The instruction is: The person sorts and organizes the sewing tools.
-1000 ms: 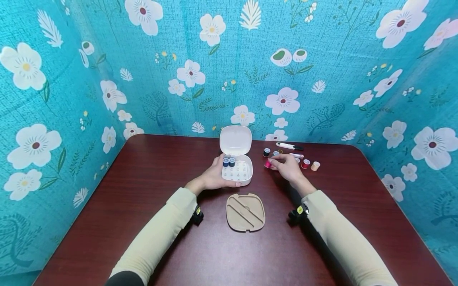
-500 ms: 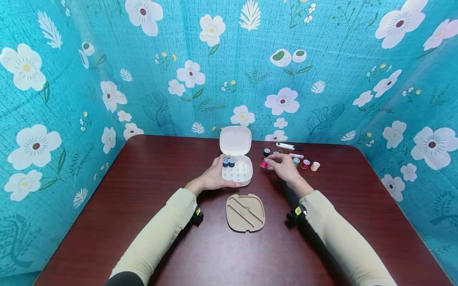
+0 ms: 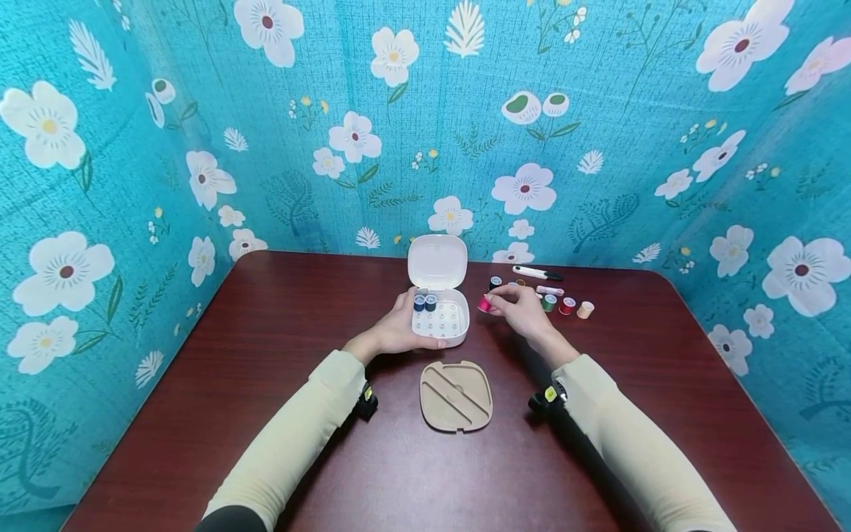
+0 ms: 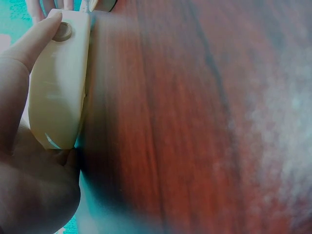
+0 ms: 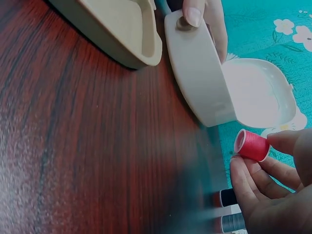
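A white box (image 3: 454,337) with its lid (image 3: 437,260) raised stands near the middle of the table. Two dark blue thread spools (image 3: 425,301) sit on pegs in its back left corner. My left hand (image 3: 399,325) grips the box from the left, thumb along the front wall near the round button (image 4: 63,32). Between thumb and fingertips, my right hand (image 3: 521,310) pinches a pink thread spool (image 5: 254,145), tilted with its hollow end showing, just right of the box. In the right wrist view the spool is off the table, beside the box's side.
A beige tray (image 3: 456,395) lies in front of the box. Behind and right of my right hand are a black spool (image 3: 495,283), green spool (image 3: 548,301), red spool (image 3: 567,305), peach spool (image 3: 586,309) and a white-and-black tool (image 3: 537,273). A floral curtain (image 3: 399,148) borders the table.
My right hand has moved left toward the box with the pink spool, uncovering the green spool behind it. The left hand and the box have stayed in place.
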Available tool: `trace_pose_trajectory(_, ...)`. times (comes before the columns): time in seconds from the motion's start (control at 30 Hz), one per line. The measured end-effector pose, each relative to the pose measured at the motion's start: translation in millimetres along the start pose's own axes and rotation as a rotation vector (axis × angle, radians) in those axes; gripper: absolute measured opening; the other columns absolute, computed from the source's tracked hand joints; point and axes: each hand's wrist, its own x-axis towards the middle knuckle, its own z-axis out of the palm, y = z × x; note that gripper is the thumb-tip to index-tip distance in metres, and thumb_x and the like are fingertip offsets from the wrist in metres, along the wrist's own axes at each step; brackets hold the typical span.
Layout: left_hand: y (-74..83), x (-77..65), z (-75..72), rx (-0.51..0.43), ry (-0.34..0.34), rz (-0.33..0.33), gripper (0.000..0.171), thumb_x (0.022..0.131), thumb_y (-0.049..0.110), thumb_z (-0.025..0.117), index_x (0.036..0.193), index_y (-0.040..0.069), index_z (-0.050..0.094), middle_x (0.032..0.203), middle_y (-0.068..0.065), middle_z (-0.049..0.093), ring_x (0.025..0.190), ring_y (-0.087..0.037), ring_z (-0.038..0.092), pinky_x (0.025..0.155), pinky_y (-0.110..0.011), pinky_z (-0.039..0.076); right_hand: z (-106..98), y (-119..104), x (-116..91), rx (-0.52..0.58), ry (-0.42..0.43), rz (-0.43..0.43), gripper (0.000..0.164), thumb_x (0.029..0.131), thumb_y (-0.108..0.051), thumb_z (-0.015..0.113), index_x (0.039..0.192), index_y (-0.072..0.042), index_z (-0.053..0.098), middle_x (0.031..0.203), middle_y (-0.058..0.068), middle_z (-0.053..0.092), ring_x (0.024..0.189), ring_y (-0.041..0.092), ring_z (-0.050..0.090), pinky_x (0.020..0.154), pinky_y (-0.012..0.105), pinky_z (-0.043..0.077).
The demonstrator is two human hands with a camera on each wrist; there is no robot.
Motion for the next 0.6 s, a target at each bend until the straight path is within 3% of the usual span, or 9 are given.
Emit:
trace_pose_trajectory(0.1,1.8,-1.5,-0.9,-0.007,-0.001,-0.004,0.132,0.067,0.052,0.092,0.162,0.010,0.010,0.158,-0.018,0.025,0.137,-0.031,0.041,0.115,-0.045,0.035,1,-2,0,-0.014,-0.003,0.008,0.034,0.102,-0.022,0.065,0.126,0.003,0.067,0.121,0.021,0.067,0.099,0.030,0.073,0.088,0.030,0.056)
trace_pose_trajectory(0.3,2.6,-2.1,-0.6,0.005,-0.001,-0.008,0.131,0.068,0.052,0.092,0.162,0.011,0.009,0.158,-0.017,0.024,0.137,-0.031,0.041,0.114,-0.045,0.035,3,-5,-1,-0.016,-0.008,0.005,0.035,0.103,-0.023,0.064,0.126,0.002,0.067,0.122,0.021,0.067,0.102,0.035,0.072,0.095,0.041,0.054)
trace_pose_trajectory(0.6,2.6,-1.2,-0.9,0.003,0.010,0.015,0.125,0.069,0.048,0.092,0.160,0.011,0.014,0.155,-0.018,0.027,0.135,-0.031,0.043,0.113,-0.045,0.037,7,-11,-2,0.018,-0.010,-0.010,0.032,0.102,-0.020,0.064,0.124,0.003,0.067,0.122,0.022,0.067,0.100,0.035,0.073,0.093,0.040,0.056)
